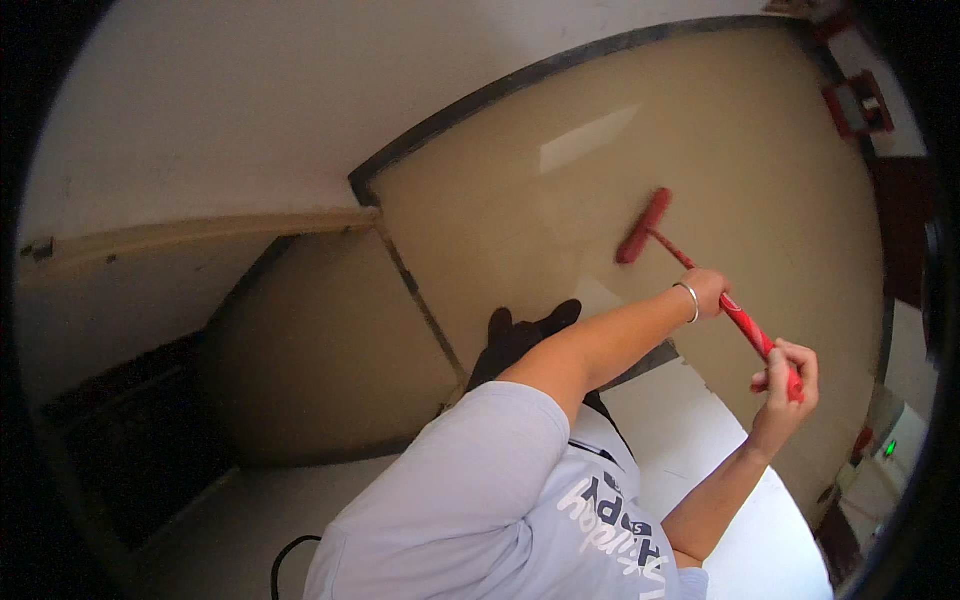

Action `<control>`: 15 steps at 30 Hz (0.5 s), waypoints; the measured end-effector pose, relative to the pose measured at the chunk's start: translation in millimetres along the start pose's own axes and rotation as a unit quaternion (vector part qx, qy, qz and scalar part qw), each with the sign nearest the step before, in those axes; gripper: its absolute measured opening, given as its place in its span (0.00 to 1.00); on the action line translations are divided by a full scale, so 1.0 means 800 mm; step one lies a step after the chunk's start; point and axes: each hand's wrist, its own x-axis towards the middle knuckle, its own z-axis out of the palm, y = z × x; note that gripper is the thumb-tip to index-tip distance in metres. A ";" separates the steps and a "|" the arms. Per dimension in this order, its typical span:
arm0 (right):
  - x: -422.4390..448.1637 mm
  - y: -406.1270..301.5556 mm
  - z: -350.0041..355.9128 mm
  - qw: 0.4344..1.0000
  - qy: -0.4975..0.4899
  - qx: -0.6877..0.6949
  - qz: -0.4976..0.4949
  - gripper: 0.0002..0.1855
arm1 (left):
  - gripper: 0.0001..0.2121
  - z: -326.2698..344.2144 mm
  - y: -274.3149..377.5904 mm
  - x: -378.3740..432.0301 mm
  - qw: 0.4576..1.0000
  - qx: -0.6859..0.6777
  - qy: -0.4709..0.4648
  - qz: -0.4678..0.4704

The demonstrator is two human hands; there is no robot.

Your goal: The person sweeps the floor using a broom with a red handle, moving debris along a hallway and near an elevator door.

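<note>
My left hand (707, 291), with a silver bangle at the wrist, is wrapped around the handle of a red broom (744, 327). Higher up, my right hand (791, 382) holds the same handle close to its top end, some of its fingers raised. The broom's wide red head (643, 226) rests on the tan floor (525, 247), slightly blurred and ahead of my feet. My dark shoes (534, 319) stand behind and to the left of the head.
A dark baseboard (570, 64) runs along the white wall (247, 97). On the left, a dark threshold strip (420, 300) crosses a doorway into a dim area. A white wall surface (690, 420) is close on my right. Red-framed furniture (859, 105) stands at the far right.
</note>
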 end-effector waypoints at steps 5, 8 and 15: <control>-0.004 -0.012 -0.010 0.985 -0.096 0.025 -0.144 0.07 | 0.06 -0.064 0.028 -0.055 0.998 0.038 0.044 -0.030; 0.004 -0.016 -0.010 0.977 -0.166 0.100 -0.084 0.12 | 0.07 -0.090 0.009 -0.111 0.988 0.099 0.105 -0.056; -0.068 0.007 0.138 0.876 -0.409 0.188 0.170 0.16 | 0.09 -0.194 -0.123 -0.328 0.942 0.194 0.017 -0.273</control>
